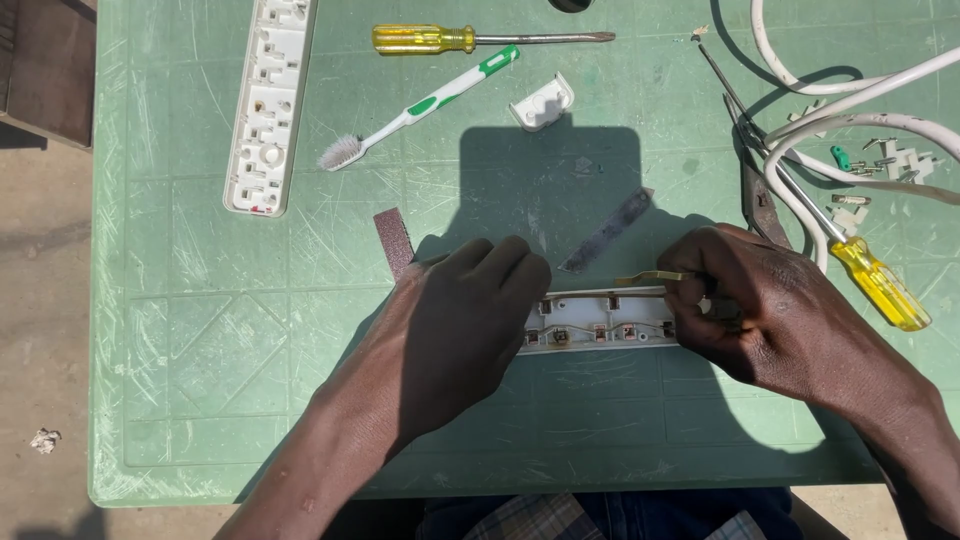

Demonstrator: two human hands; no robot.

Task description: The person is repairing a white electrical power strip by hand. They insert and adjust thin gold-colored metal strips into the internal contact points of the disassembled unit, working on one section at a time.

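Note:
An opened white power strip base (600,322) lies across the green table (200,330), its brass contacts and wiring showing. My left hand (470,320) rests closed over its left end, pressing it down. My right hand (745,300) covers the right end and pinches a thin brass strip (650,277) that sticks out to the left just above the base. A dark flat metal strip (607,232) and a piece of brown sandpaper (393,240) lie just behind the base.
The strip's white cover (268,100) lies at the back left. A toothbrush (420,105), a yellow-handled screwdriver (470,39) and a small white cap (541,103) lie behind. At right: white cable (850,110), second yellow screwdriver (880,285), pliers (760,205), small loose parts (880,165).

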